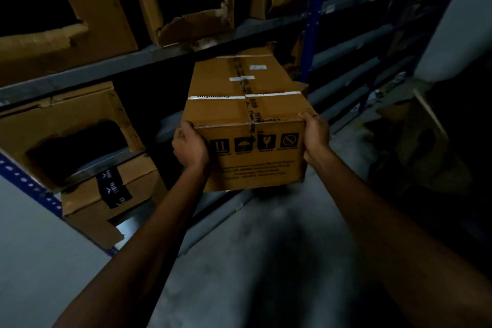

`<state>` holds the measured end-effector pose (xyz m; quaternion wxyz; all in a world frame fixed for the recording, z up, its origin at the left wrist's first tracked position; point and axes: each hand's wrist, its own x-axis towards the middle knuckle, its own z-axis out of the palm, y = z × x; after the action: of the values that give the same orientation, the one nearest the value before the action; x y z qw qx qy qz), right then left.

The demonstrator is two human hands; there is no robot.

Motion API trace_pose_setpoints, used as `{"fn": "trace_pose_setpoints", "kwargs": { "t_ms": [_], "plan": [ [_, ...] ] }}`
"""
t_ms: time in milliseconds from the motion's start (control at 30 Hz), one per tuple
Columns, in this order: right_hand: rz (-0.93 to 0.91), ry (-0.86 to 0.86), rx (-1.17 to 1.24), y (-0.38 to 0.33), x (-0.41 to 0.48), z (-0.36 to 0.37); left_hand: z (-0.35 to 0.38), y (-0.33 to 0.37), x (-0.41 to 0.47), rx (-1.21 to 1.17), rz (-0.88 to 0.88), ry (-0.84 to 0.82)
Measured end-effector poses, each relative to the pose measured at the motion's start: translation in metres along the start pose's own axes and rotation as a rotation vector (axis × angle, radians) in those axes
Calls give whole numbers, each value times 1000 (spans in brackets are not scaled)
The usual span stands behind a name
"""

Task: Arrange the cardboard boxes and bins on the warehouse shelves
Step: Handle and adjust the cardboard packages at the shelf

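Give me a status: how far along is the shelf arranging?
Done: cut-open cardboard bins already sit on the grey metal shelves. In hand: a taped brown cardboard box with handling symbols, gripped at its near corners by the left hand and right hand, held in front of the shelves, not yet shelved. Left: place it; a dim cardboard box at right, seemingly off the shelves, may also need shelving.
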<state>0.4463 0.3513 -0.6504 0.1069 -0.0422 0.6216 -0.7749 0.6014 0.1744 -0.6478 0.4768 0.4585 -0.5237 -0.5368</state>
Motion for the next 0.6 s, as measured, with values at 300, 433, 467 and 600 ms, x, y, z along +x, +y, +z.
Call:
{"fn": "trace_pose_setpoints", "kwargs": {
  "t_ms": [300,433,467,600],
  "plan": [
    [-70,187,38,-20,-85,-29,-28,34,-5,-39,77,-273],
    [-143,262,8,-25,-124,-50,-37,39,-25,-53,108,-360],
    [-149,277,-18,-29,-134,-57,-39,42,-35,-26,97,-384],
    [-189,354,-118,-42,-170,-82,-42,46,-64,-21,97,-517]
  ]
}}
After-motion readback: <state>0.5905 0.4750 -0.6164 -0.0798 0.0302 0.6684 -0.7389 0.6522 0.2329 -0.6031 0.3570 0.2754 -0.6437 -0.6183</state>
